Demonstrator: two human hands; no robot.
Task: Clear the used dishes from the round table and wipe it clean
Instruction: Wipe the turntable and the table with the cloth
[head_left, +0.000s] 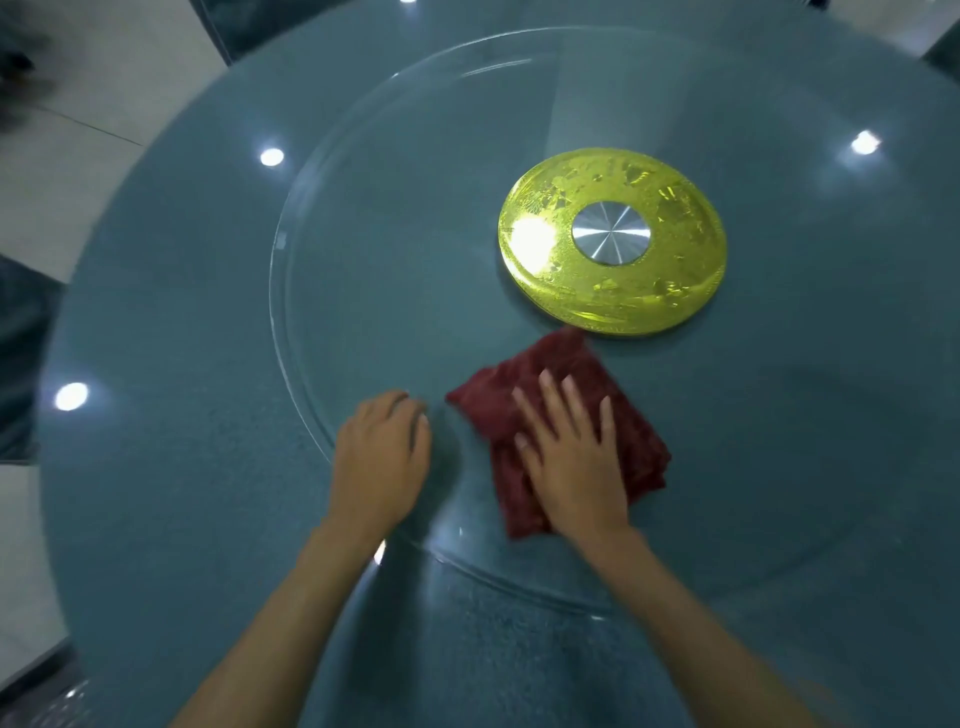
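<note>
A folded dark red cloth (530, 384) lies on the clear glass turntable (374, 218) of the round blue-grey table (171, 467). My right hand (571, 457) presses flat on the cloth with straight, spread fingers. Just left of the cloth, my left hand (382, 457) rests on the turntable glass near its rim, fingers bent downward and holding nothing. No dishes are in view on the table.
A yellow-gold hub (613, 249) with a silver centre disc sits under the glass just beyond the cloth. Ceiling lights glare off the table surface. Pale floor tiles (93, 104) and dark chair parts show past the table's left edge.
</note>
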